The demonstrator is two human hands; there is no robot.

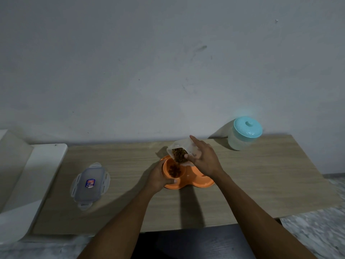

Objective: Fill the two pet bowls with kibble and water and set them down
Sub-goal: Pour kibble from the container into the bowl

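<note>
Pouring: right hand fingers clasp the tilted clear container of kibble (probably light, rigid, slick; hold its sides). The left hand fingers grip the orange double bowl rim beneath.

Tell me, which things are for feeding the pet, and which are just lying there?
In use: orange plastic double pet bowl, held by the left hand; brown kibble landing in it; clear plastic tub, tipped by the right hand.
Lying about: clear clip-lock lid; pale jar with round teal lid; white panel on the left.
</note>
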